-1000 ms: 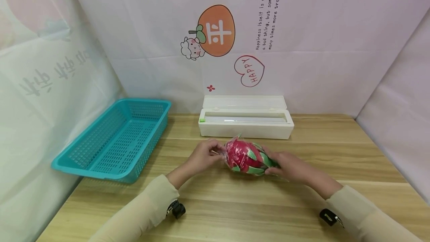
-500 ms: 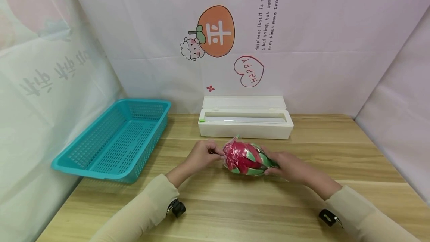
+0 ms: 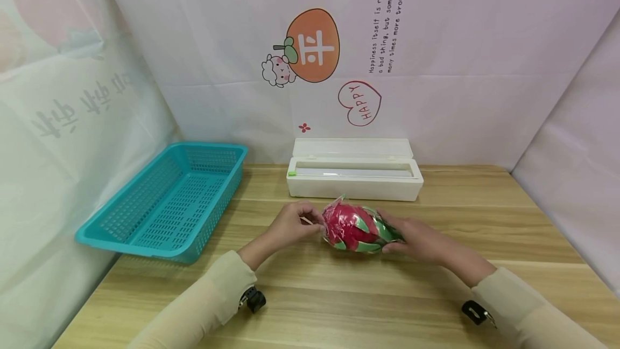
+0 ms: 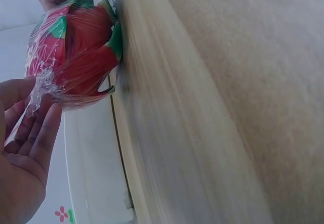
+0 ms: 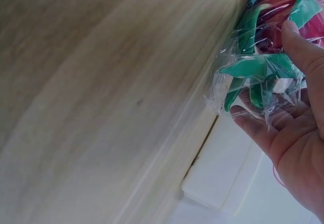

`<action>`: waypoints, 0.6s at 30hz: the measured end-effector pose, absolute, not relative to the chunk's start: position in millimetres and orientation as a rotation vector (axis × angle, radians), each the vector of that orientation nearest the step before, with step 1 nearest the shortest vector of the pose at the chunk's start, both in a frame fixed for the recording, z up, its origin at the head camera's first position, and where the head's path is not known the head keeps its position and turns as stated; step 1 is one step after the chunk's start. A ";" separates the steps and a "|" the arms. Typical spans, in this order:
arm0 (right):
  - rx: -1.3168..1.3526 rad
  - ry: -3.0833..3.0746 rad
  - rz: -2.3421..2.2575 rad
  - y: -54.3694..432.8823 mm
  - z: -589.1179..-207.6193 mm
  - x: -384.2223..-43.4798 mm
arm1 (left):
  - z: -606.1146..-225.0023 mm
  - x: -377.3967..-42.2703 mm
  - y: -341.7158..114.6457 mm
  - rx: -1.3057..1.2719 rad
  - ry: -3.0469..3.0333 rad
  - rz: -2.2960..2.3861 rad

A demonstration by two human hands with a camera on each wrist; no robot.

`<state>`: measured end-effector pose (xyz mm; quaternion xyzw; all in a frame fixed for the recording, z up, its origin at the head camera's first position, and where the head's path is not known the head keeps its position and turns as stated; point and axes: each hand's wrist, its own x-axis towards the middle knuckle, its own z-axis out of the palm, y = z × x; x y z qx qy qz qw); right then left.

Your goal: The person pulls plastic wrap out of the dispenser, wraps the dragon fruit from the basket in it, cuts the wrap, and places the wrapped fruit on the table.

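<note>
A red dragon fruit (image 3: 357,226) with green leaf tips lies on its side over the wooden table, covered in clear plastic wrap (image 4: 44,85). My left hand (image 3: 294,223) pinches the bunched wrap at the fruit's left end between thumb and fingers. From the other side, my right hand (image 3: 417,240) grips the fruit's leafy end. In the right wrist view, its thumb presses on the wrapped fruit, and loose wrap (image 5: 266,100) hangs past the green leaves (image 5: 260,67).
Behind the fruit stands a long white wrap box (image 3: 356,188), lid raised, with a roll (image 3: 353,172) inside and a green slider (image 3: 292,173) on its edge. A teal plastic basket (image 3: 220,206) stands at the left. Printed white cloth (image 3: 218,96) hangs around the wooden table (image 3: 339,306).
The left fingers shift slightly at the bunched wrap, parting a little more now than half a second ago. The right hand and the dragon fruit stay almost in place.
</note>
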<state>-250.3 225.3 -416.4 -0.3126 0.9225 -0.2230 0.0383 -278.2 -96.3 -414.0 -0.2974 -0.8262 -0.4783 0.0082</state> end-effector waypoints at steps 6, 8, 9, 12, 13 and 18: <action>-0.956 2.843 -0.673 227.9 -414.0 -252.7 | -411.1 -280.2 -98.8 -0.945 -2.570 -1.496; -0.960 2.840 -0.679 228.9 -411.5 -253.4 | -410.7 -281.2 -100.3 -0.944 -2.565 -1.478; -0.964 2.836 -0.685 229.5 -410.0 -253.8 | -410.1 -281.7 -101.3 -0.940 -2.562 -1.470; -0.945 2.824 -0.699 231.2 -404.7 -254.5 | -407.0 -282.4 -104.1 -0.913 -2.570 -1.430; -0.951 2.827 -0.697 232.1 -403.4 -255.1 | -405.2 -282.5 -104.8 -0.900 -2.576 -1.417; -0.956 2.864 -0.699 236.9 -395.4 -256.9 | -395.7 -285.0 -110.5 -0.872 -2.562 -1.373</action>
